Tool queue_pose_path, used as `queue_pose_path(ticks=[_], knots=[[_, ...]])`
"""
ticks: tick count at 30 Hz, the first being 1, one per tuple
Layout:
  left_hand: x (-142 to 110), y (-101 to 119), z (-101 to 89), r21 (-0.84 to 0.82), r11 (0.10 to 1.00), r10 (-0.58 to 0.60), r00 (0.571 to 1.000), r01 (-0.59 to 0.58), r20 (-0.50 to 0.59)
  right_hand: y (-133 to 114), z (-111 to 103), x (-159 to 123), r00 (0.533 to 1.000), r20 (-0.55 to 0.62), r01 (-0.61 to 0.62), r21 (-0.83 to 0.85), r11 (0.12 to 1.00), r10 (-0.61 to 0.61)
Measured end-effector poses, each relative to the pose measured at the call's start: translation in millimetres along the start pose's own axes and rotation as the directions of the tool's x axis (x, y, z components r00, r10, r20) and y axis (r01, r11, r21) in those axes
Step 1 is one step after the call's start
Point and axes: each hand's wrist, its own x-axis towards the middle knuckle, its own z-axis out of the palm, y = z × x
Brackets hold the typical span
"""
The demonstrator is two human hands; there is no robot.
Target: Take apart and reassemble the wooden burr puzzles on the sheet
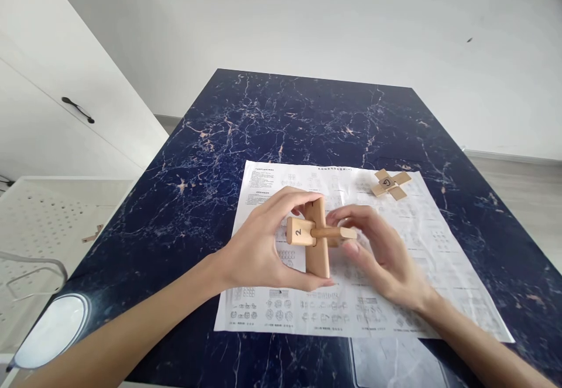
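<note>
Dark-blue marble-patterned tabletop (281, 119), creased white printed paper sheet (377, 294) on it. Interlocked pale wooden block (323, 253), marked "2", above the sheet — left hand (257, 244) spread wide, clamping it top and bottom; right hand (389, 259) loosely curled alongside — contact unclear. Flat wooden cross (392, 184) far right.

Pale wall (333, 25), white cabinet (39, 72) with black handle (78, 110), dark blue marbled table (285, 113), greyish floor (518, 195) at right.
</note>
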Motion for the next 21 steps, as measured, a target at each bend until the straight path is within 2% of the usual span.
queue_pose_path(ticks=[2, 6, 10, 14, 17, 21], knots=[[-0.8, -0.5, 0.8, 0.057, 0.998, -0.009, 1.0, 0.007, 0.029, 0.4, -2.2, -0.9, 0.985, -0.039, 0.156, -0.207, 0.966, -0.168], [-2.1, -0.7, 1.6, 0.128, 0.992, -0.033, 0.994, 0.019, 0.107, 1.0, -4.2, -0.5, 0.936, 0.052, 0.339, -0.403, 0.85, -0.348], [-2.0, -0.1, 0.7, 0.208, 0.978, -0.044, 0.99, 0.015, 0.133, 1.5, -3.0, -0.1, 0.92, 0.107, 0.376, -0.506, 0.776, -0.376], [-1.7, 0.2, -0.1, 0.247, 0.969, -0.013, 0.991, -0.02, 0.133, -0.6, 0.4, -1.7, 0.907, 0.066, 0.377, -0.564, 0.734, -0.415], [-2.7, -0.5, 0.1, 0.265, 0.963, 0.022, 0.993, -0.051, 0.114, -2.2, 1.8, -2.2, 0.901, 0.026, 0.368, -0.574, 0.732, -0.433], [-4.7, -2.9, 0.4, 0.338, 0.939, 0.033, 0.993, -0.07, 0.114, 1.1, -1.2, -1.6, 0.924, 0.11, 0.366, -0.522, 0.771, -0.365]])
